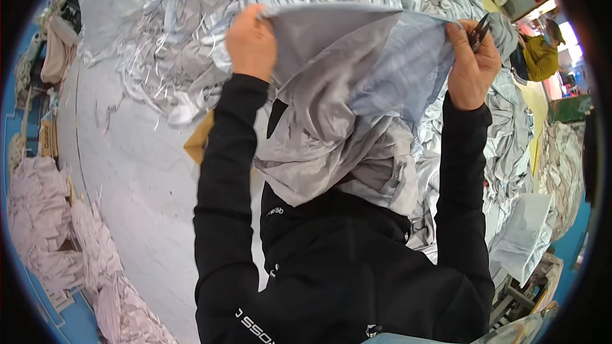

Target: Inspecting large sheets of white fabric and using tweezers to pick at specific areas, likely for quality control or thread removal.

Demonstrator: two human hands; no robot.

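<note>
A grey and pale blue piece of fabric (331, 57) is stretched between my two raised hands, its top edge nearly straight. My left hand (252, 43) is closed round the left end of that edge. At the other end, my right hand (472, 60) pinches the fabric between thumb and finger. Small dark thread snips (479, 32) also sit in my right hand, blades pointing up. The lower part of the fabric hangs in folds in front of my black jacket.
A large heap of grey and white fabric (185, 19) covers the far side of the pale table (127, 165). A tan piece (199, 137) lies beside my left forearm. Pinkish cloth (44, 216) is piled at the left. Another person (540, 54) is at the far right.
</note>
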